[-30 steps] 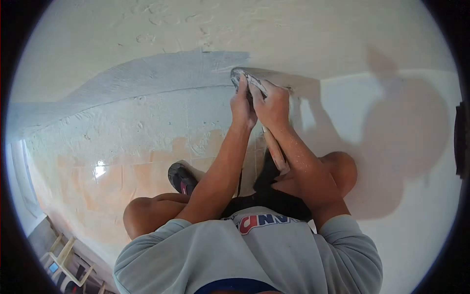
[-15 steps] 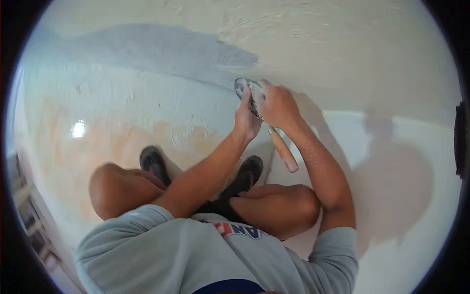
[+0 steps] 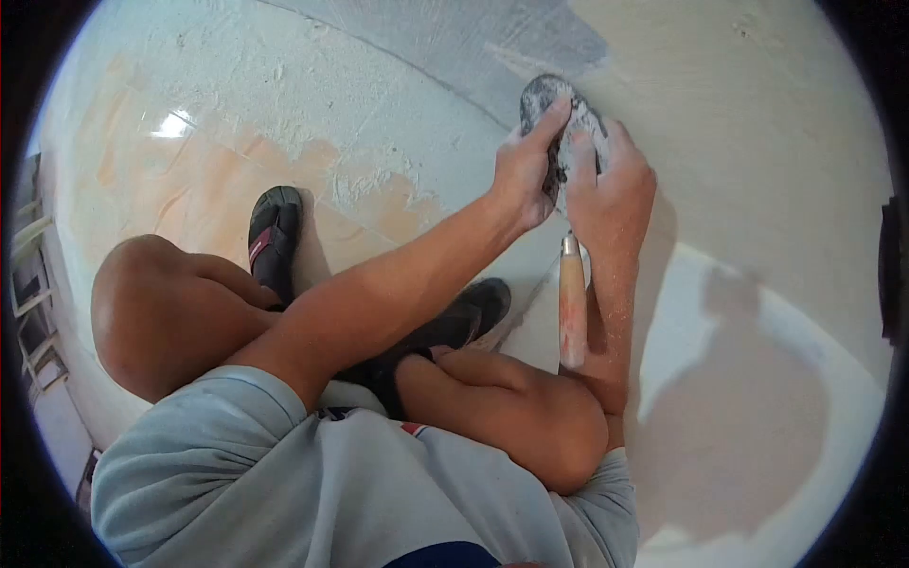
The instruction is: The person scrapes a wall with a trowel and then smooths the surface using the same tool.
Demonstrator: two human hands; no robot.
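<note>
My left hand (image 3: pixel 526 180) and my right hand (image 3: pixel 614 185) are closed around a rounded black object (image 3: pixel 540 93) caked with white powder. Its flat side faces up, with my left thumb pressed over it. My right fingers curl across its near end, and whitish dust coats them. A wooden handle (image 3: pixel 572 308) with a metal collar points down from beneath my hands, overlapping my right forearm. The head of this tool is hidden behind my fingers.
My legs are bent, with dark shoes (image 3: pixel 276 237) on an orange-tan tiled floor (image 3: pixel 227 180) smeared white. A grey patch (image 3: pixel 454 47) lies beyond my hands, beside a pale plastered surface (image 3: pixel 748 142). My shadow (image 3: pixel 739 407) falls at right. Slatted objects (image 3: pixel 36 312) stand far left.
The view has shifted, so my hands now appear higher and further right. The black object's flat, powdered side shows more, and the wooden handle has swung from slanted to nearly upright in view.
</note>
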